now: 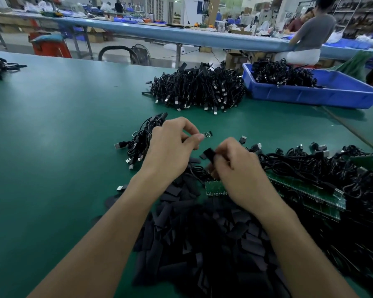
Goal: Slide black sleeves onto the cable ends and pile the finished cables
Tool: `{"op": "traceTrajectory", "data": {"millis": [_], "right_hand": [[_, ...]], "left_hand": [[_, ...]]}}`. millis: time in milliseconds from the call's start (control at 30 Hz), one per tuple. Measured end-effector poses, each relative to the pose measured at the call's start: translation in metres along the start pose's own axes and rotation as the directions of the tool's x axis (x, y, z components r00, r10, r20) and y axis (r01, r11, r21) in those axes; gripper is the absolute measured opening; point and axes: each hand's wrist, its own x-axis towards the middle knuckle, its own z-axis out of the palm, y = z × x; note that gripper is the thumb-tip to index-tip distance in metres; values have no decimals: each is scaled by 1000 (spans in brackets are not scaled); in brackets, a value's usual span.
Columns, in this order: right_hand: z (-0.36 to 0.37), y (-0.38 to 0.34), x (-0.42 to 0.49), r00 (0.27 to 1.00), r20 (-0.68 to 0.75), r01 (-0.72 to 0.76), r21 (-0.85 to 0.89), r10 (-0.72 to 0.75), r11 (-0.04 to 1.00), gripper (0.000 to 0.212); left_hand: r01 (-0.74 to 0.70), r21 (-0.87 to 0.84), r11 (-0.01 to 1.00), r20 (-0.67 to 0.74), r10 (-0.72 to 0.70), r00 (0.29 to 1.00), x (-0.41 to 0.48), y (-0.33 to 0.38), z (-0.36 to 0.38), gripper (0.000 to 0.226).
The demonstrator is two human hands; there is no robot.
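A small pile of cables lies on the green tabletop, just left of the hands. The left hand pinches a cable end between thumb and forefinger. Just beside it, the right hand grips a black sleeve, fingers curled round it; sleeve and cable end are apart. Loose sleeves are heaped below both hands. Tangled cables lie to the right, with a blue bin beyond them.

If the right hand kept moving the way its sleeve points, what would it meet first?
Probably the left hand, just below the cable end it pinches; depth is unclear.
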Motion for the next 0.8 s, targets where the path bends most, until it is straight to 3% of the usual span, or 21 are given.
{"op": "traceTrajectory", "data": {"millis": [133, 233, 800], "right_hand": [[-16, 13, 4, 986, -164, -14, 100, 30, 995, 16], [-24, 19, 7, 972, -232, 4, 156, 33, 988, 22], [-24, 24, 7, 950, -312, 77, 258, 8, 963, 15]], "left_hand": [[6, 2, 1000, 91, -6, 996, -2, 3, 8, 5], [-4, -9, 1000, 103, 5, 995, -2, 3, 9, 15], [51, -175, 983, 160, -23, 987, -2, 5, 10, 11]]}}
